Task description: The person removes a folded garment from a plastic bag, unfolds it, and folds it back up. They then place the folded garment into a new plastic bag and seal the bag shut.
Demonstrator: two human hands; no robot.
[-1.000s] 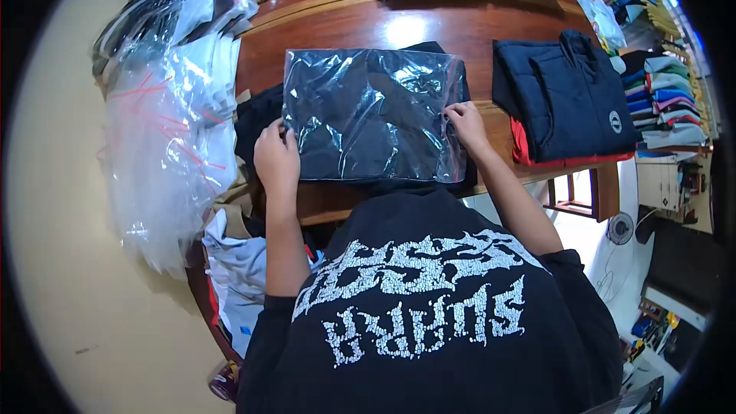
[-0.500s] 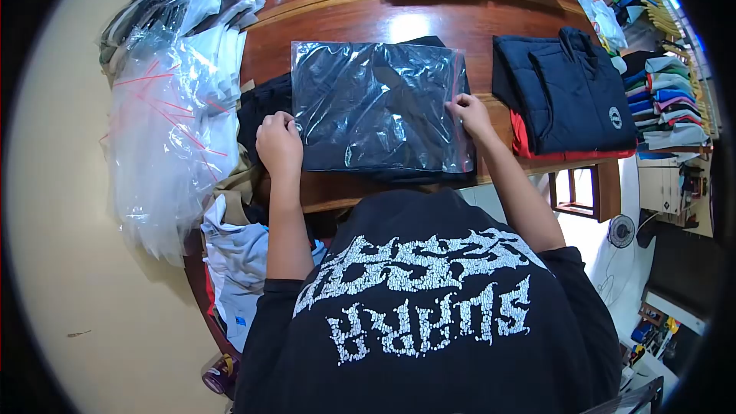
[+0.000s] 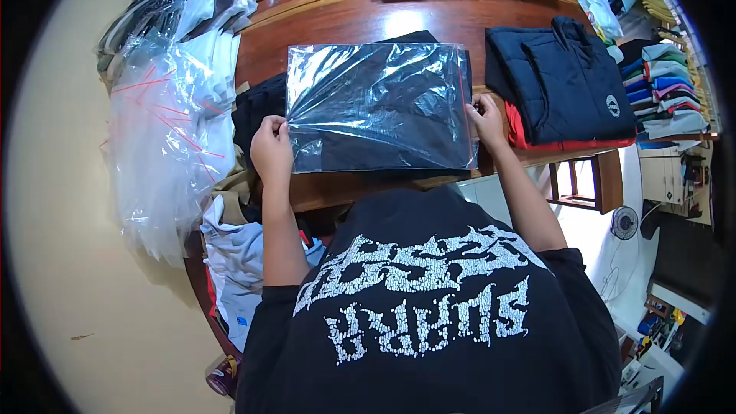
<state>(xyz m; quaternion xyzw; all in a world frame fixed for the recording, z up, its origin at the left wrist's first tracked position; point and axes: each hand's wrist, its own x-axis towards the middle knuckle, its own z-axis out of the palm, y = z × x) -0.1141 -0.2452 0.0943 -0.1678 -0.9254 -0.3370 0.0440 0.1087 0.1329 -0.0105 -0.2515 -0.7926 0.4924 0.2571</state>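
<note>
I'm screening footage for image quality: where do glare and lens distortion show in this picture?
Head view: a white glare patch on the wooden table, beyond the clear plastic bag; head view: bright streaks across the bag itself; head view: black, rounded corners and bowed table lines, as from a wide lens; head view: the floor at right looks washed out.

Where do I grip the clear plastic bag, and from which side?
Probably pinch the clear plastic bag by both side edges, coming from left and right: it's thin and spread flat, so edges offer the best hold. Creases fanning from the left hand suggest pulling gently.
</note>
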